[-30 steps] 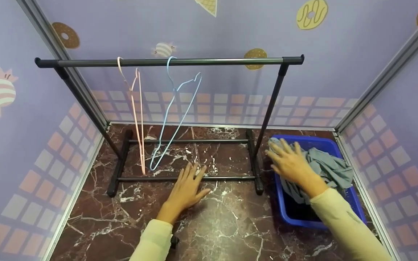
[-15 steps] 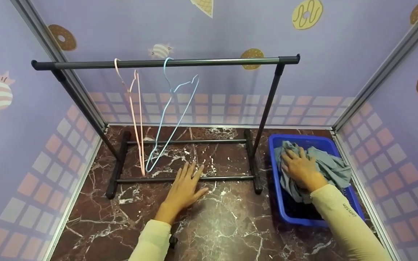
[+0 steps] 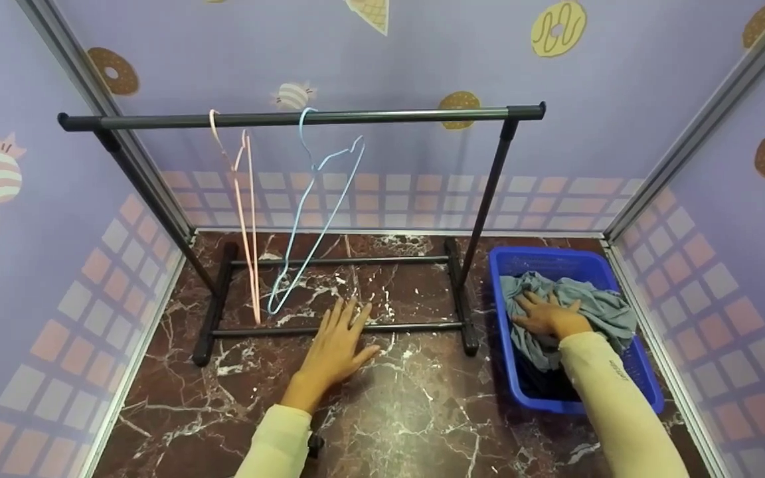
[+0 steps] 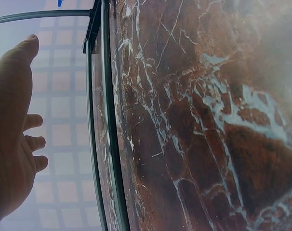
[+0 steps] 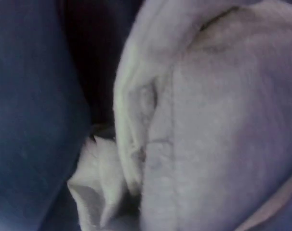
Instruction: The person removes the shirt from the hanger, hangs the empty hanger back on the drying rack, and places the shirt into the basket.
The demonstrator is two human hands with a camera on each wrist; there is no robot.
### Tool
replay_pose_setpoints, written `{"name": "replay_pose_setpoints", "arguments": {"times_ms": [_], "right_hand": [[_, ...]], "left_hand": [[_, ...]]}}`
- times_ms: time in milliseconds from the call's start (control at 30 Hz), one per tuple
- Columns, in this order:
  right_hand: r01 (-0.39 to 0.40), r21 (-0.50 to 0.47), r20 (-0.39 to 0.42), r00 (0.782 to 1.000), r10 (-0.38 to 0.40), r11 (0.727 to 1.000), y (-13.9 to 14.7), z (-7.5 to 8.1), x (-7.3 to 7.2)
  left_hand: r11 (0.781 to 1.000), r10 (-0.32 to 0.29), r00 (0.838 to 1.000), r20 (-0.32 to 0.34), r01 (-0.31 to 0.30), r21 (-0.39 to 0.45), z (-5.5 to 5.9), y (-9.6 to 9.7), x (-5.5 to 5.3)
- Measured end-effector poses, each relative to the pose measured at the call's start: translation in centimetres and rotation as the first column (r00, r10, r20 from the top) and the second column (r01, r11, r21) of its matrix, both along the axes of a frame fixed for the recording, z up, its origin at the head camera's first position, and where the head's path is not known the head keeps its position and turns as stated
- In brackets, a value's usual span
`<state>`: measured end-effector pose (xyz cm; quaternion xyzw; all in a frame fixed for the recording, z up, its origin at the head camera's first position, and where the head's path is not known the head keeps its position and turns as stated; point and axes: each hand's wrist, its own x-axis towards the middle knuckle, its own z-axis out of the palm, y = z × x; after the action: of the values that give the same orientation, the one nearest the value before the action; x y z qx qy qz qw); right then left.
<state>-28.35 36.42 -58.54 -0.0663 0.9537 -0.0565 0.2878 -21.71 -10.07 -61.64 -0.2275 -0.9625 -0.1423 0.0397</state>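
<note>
My right hand (image 3: 548, 317) is down in a blue plastic basket (image 3: 648, 382), its fingers spread on a crumpled grey-green cloth garment (image 3: 598, 305). Close up in the right wrist view, the garment's seam and folds (image 5: 218, 115) fill most of the picture, and no fingers show there. My left hand (image 3: 335, 348) is stretched out palm down near the front lower bar of a black clothes rack (image 3: 409, 118), holding nothing. In the left wrist view the thumb and several fingertips of that hand (image 4: 13, 120) appear beside the rack's lower bars.
A pink hanger (image 3: 243, 219) and a light blue hanger (image 3: 299, 219) hang from the rack's top rail. Dark cloth (image 3: 542, 382) lies in the front of the basket. Patterned walls (image 3: 356, 60) enclose the dark red marbled floor (image 3: 409, 411) on three sides.
My right hand has come down from above the basket's left rim onto the garment, which has been pushed lower and shifted. My left hand has stayed in place.
</note>
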Motion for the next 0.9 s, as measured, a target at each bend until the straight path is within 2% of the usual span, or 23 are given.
{"name": "replay_pose_setpoints", "arguments": {"times_ms": [300,633,767,900], "right_hand": [[0.016,-0.013,0.003,1.000,-0.016,1.000,0.7,-0.9,0.6],[-0.015,-0.042,0.016,1.000,0.015,0.999,0.3,-0.3,-0.4],[-0.004,-0.040,-0.020,1.000,0.003,0.999,0.3,0.8,-0.4],[0.014,-0.065,-0.159,0.987,-0.024,0.998,-0.8,3.2,0.4]], "left_hand": [[1.000,-0.006,1.000,-0.030,0.006,-0.003,-0.1,0.3,0.0],[0.999,0.016,1.000,-0.011,-0.015,0.033,0.0,0.4,-0.1],[0.999,0.011,1.000,-0.022,-0.011,0.032,0.4,0.5,-0.2],[0.999,0.022,0.999,-0.032,-0.021,0.029,1.6,0.7,-0.3]]}}
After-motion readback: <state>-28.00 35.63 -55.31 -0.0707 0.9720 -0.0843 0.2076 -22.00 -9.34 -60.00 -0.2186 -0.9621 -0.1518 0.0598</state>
